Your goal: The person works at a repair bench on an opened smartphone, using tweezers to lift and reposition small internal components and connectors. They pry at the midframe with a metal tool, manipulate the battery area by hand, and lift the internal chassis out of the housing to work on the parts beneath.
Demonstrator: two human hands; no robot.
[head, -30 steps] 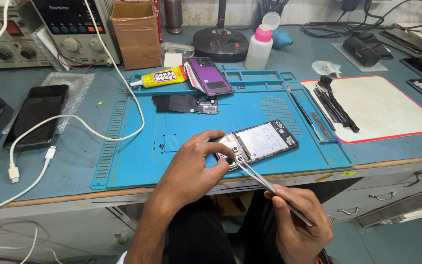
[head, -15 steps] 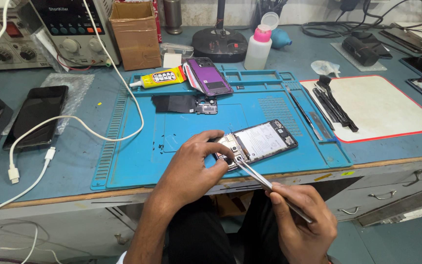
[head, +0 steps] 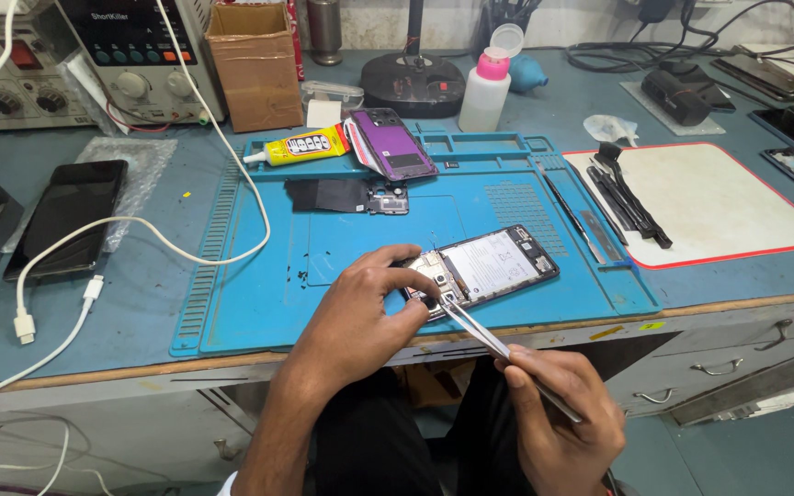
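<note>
**Two hands over an opened phone at the near edge of the mat**

The opened phone [head: 484, 268] lies back-side up, its cover off, on the blue mat [head: 259, 294], close to the mat's front edge and turned at a slant, its far end pointing up and to the right. The mat sits on the blue-grey worktop [head: 140, 312].

The left hand [head: 360, 317] comes in from below, forearm rising out of the lap, wrist bent so the palm faces down over the mat. Its fingers [head: 395, 259] curl towards the phone's near end; the index arches over the top corner while the thumb presses in from the front, so the hand is clamped on that end and steadies it.

The right hand [head: 558, 422] hangs lower, off the worktop's front edge, knuckles up. Its fingers are closed together on a pair of metal tweezers [head: 484, 335], gripped near the back like a pen. The tweezers slope up and to the left, and their tips meet the phone's near end just beside the left thumb. Whether the tips pinch anything is too small to tell.

Farther back on the mat lie a purple phone cover [head: 397, 145], a yellow glue tube [head: 300, 147] and a dark flat part [head: 346, 195]. A white cable [head: 140, 225] loops across the mat's left side.
</note>
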